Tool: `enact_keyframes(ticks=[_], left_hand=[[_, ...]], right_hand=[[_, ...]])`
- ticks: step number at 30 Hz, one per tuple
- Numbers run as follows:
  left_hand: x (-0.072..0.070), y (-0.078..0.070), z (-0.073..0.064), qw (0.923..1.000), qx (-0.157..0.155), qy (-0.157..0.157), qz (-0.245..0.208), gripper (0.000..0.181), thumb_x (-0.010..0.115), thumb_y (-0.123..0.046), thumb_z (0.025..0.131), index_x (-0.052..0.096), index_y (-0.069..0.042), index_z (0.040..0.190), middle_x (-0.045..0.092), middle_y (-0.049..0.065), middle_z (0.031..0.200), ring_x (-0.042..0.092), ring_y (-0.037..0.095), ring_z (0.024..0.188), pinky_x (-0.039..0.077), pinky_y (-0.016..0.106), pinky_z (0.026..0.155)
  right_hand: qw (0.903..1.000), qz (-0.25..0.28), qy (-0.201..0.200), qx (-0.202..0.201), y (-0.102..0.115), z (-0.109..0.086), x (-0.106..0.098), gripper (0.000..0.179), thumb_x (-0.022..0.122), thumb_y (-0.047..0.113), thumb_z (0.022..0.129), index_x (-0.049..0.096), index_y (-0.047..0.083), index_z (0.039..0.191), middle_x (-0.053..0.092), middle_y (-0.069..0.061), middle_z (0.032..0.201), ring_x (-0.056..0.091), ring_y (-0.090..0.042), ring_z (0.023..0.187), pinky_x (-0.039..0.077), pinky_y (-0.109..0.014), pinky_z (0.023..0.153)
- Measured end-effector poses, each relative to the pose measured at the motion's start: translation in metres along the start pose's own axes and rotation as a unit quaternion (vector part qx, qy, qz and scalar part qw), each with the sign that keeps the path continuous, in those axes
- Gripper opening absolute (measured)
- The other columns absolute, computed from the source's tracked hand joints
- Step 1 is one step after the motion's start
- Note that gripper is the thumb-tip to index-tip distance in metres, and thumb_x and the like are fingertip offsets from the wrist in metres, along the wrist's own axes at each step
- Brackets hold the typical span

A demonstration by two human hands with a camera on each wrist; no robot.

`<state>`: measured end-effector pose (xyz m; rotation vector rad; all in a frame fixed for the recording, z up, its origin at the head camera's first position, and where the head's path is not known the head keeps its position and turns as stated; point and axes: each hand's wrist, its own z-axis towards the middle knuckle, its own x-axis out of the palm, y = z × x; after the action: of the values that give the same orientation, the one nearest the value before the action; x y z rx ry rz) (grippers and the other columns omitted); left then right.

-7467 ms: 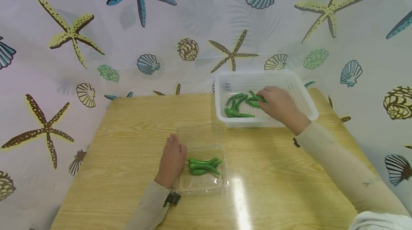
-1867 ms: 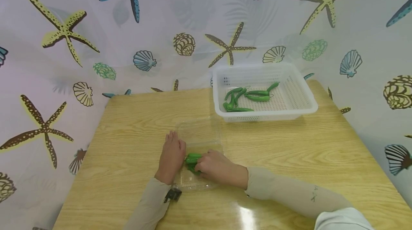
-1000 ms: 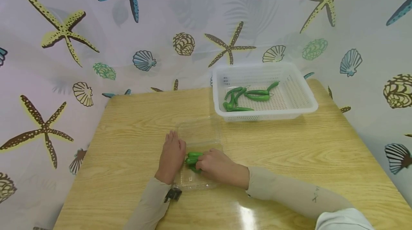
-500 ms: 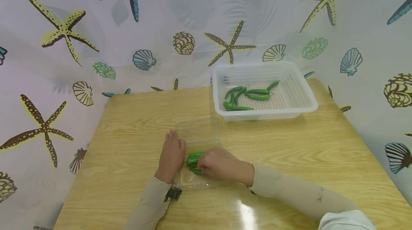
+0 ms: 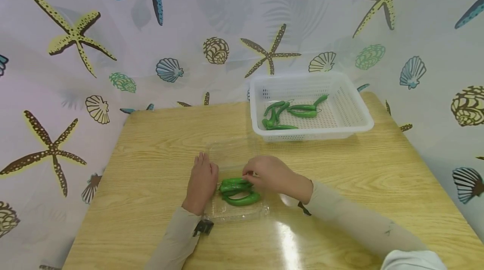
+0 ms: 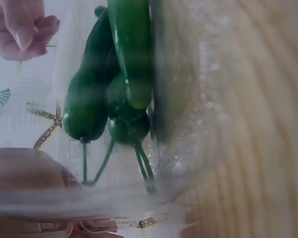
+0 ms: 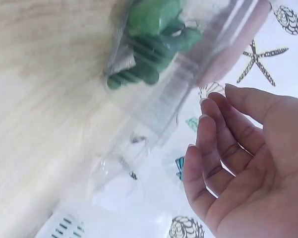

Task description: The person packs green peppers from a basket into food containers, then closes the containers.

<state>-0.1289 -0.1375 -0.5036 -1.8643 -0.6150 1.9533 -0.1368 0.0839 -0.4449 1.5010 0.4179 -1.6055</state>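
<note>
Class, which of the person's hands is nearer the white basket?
Right: the right hand is in front of the white basket; the left hand is farther off, at the left edge of the clear container.

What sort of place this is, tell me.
Probably a simple indoor packing spot: a wood-grain table before a sheet printed with starfish and shells, with green peppers in a white basket and an open clear container.
</note>
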Motion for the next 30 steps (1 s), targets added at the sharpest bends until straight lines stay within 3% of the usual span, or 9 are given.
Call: enact_keyframes(ticks=[12, 19, 30], left_hand=[[0.003, 0.002, 0.002, 1.0, -0.001, -0.004, 0.006, 0.056, 0.026, -0.026, 0.099, 0.027, 0.01, 0.141, 0.022, 0.024, 0.148, 0.018, 0.037, 0.137, 0.018, 0.046, 0.109], [0.003, 0.002, 0.002, 1.0, 0.002, -0.002, 0.004, 0.056, 0.026, -0.026, 0.099, 0.027, 0.01, 0.141, 0.021, 0.025, 0.148, 0.017, 0.037, 0.137, 0.019, 0.047, 0.109], [0.002, 0.002, 0.002, 1.0, 0.003, -0.003, -0.004, 0.056, 0.028, -0.026, 0.099, 0.027, 0.01, 0.141, 0.022, 0.025, 0.147, 0.017, 0.038, 0.137, 0.018, 0.046, 0.109]], right_hand=[[0.999, 0.011, -0.03, 0.03, -0.029, -0.001, -0.036, 0.013, 0.061, 0.021, 0.09, 0.071, 0.013, 0.093, 0.066, 0.006, 0.087, 0.059, -0.009, 0.081, 0.049, -0.026, 0.073], [0.9945, -0.005, -0.062, 0.084, -0.048, 0.0, -0.061, 0.015, 0.061, 0.023, 0.09, 0.071, 0.013, 0.097, 0.065, 0.003, 0.088, 0.058, -0.012, 0.081, 0.049, -0.029, 0.068], [0.9872, 0.038, -0.066, 0.14, -0.08, -0.002, -0.081, 0.02, 0.058, 0.024, 0.092, 0.068, 0.011, 0.104, 0.064, 0.001, 0.093, 0.059, -0.014, 0.084, 0.049, -0.035, 0.074]])
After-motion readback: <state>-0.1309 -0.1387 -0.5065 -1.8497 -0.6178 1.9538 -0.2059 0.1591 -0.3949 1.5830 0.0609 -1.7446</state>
